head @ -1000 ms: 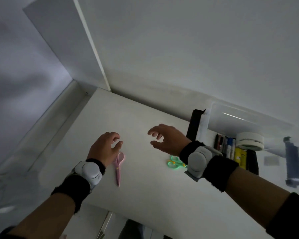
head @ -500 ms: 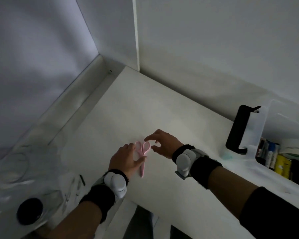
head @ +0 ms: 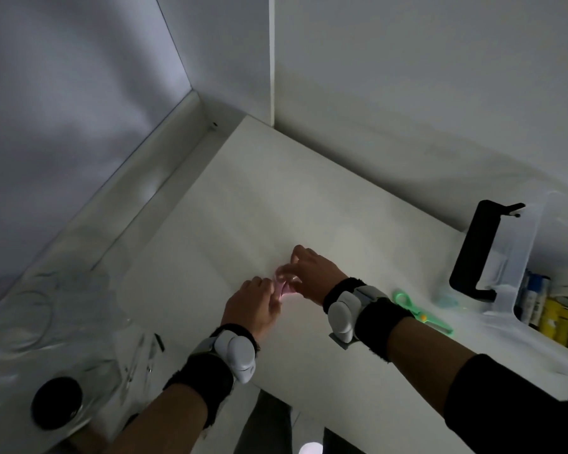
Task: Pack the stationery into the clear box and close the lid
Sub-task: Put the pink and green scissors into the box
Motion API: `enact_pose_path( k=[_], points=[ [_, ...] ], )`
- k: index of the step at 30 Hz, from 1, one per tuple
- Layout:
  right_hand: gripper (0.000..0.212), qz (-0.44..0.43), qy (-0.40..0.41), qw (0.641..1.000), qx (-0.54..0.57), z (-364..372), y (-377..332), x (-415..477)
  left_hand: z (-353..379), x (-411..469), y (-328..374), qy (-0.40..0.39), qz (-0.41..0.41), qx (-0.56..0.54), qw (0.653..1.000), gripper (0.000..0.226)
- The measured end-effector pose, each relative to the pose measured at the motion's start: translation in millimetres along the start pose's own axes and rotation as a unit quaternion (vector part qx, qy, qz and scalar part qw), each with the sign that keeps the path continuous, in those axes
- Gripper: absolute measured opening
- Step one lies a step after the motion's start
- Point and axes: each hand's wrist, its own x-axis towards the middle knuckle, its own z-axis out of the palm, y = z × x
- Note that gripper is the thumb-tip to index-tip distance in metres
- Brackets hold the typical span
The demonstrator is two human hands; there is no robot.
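A person's two hands meet over a pair of pink scissors (head: 285, 287) in the middle of a dim white surface (head: 276, 208), seen from a head-worn camera. The left hand (head: 254, 304) comes in from the lower left with its fingers curled against the near side of the scissors. The right hand (head: 312, 273) arches over them from the other side, thumb and fingertips pinching the pink handle loops. The scissors lie in the narrow gap between the two hands and are mostly covered by them, so only a pink patch shows. Each wrist carries a black band with a pale grey device, one on the left wrist (head: 238, 352) and one on the right wrist (head: 341, 314). A pair of green scissors (head: 422, 312) lies flat on the surface just beyond the right wrist, touched by neither hand. Farther right, well apart from the hands, the clear box (head: 522, 244) stands at the edge of the view with a black handle (head: 476, 253) on its near end. Markers (head: 535, 294) and a yellow item (head: 554, 319) show inside it. In the dim light it is not possible to tell how its lid sits. At lower left, off the edge of the surface, lie clear plastic pieces (head: 63, 309) and a round black cap (head: 56, 403). Pale walls meet in a corner behind the surface.
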Motion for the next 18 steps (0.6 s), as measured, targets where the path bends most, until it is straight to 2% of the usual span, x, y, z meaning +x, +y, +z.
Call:
enact_pose_path(
  k=[10, 18],
  points=[
    [0.024, -0.013, 0.038, 0.999, -0.024, -12, 16, -31, -21, 14, 9, 0.012, 0.093, 0.001, 0.996, 0.013],
    [0.023, 0.009, 0.115, 0.993, -0.015, -71, 24, -70, -80, 28, 57, 0.077, 0.207, 0.024, 0.975, 0.014]
  ],
)
